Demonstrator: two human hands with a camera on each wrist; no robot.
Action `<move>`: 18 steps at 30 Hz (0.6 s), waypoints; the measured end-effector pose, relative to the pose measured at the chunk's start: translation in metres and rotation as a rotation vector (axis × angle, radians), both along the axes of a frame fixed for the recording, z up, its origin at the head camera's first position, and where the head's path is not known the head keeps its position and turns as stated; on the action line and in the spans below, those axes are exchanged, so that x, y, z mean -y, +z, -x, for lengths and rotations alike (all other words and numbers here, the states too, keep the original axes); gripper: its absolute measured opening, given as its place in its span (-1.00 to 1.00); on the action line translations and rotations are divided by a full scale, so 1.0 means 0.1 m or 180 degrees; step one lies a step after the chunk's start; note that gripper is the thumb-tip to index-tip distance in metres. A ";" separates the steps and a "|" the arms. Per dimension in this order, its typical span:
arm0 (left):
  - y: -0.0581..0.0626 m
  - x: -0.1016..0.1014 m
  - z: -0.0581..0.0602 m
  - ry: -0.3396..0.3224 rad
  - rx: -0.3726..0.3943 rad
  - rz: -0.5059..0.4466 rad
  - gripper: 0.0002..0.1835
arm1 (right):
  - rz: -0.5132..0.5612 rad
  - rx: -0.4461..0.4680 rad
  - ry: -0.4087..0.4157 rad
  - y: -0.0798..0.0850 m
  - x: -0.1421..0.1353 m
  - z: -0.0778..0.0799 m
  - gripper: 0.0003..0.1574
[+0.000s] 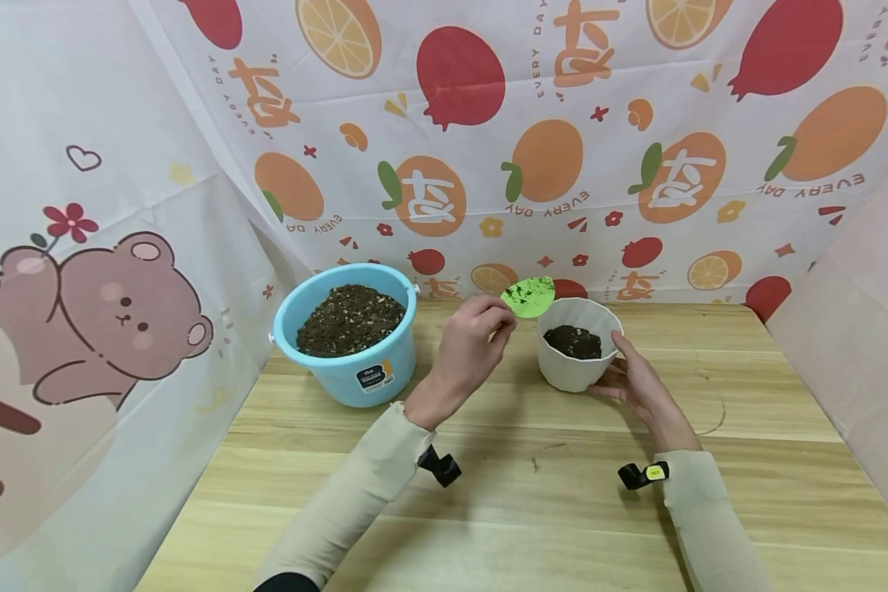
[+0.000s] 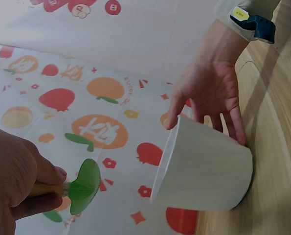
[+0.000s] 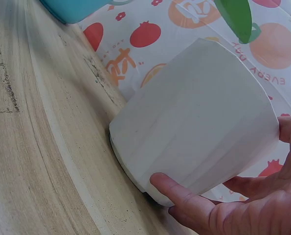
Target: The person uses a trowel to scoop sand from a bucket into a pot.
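Green trowel and white pot, both held.
The left hand pinched the wooden handle, the blade just beyond its fingertips and near the pot's rim; the right hand gripped the pot with thumb and fingers, soil within; a blue bucket stood left of the left fingers.

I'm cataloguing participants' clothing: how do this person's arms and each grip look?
The left sleeve and right sleeve are long and cream. The left wrist device and right wrist device are dark, the latter with a yellow label. A black patch meets the left sleeve at the head view's bottom. The left grip and right grip are ungloved.
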State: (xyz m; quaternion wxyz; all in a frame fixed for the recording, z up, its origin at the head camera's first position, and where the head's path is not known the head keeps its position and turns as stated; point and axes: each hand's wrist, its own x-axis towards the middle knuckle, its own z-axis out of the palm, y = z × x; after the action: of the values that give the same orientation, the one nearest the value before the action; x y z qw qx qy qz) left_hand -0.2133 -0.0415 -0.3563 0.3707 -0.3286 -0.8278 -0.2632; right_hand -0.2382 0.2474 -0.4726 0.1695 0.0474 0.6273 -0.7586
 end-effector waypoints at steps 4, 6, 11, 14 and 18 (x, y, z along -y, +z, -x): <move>0.03 0.08 -0.02 0.0035 0.0017 -0.0071 -0.91 | 0.0012 0.0017 -0.0021 0.00 0.00 0.00 0.04; 0.05 0.12 -0.03 0.0038 0.0027 -0.0102 -0.91 | 0.0012 0.0025 -0.0032 0.00 0.00 0.00 0.03; 0.08 0.23 -0.06 0.0094 -0.0010 -0.0179 -0.92 | -0.0019 0.0006 -0.0015 0.01 -0.01 0.00 0.04; 0.09 0.30 -0.07 0.0128 -0.0041 -0.0216 -0.92 | -0.0028 -0.0006 -0.0003 0.02 0.00 0.00 0.05; 0.10 0.41 -0.09 0.0169 -0.0039 -0.0244 -0.93 | -0.0028 0.0009 -0.0012 0.01 0.01 -0.01 0.04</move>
State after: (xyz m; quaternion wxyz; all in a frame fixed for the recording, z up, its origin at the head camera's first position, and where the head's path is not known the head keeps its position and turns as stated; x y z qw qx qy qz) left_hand -0.2046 -0.0823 -0.3468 0.3950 -0.2937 -0.8233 -0.2828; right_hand -0.2375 0.2468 -0.4717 0.1688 0.0504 0.6303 -0.7561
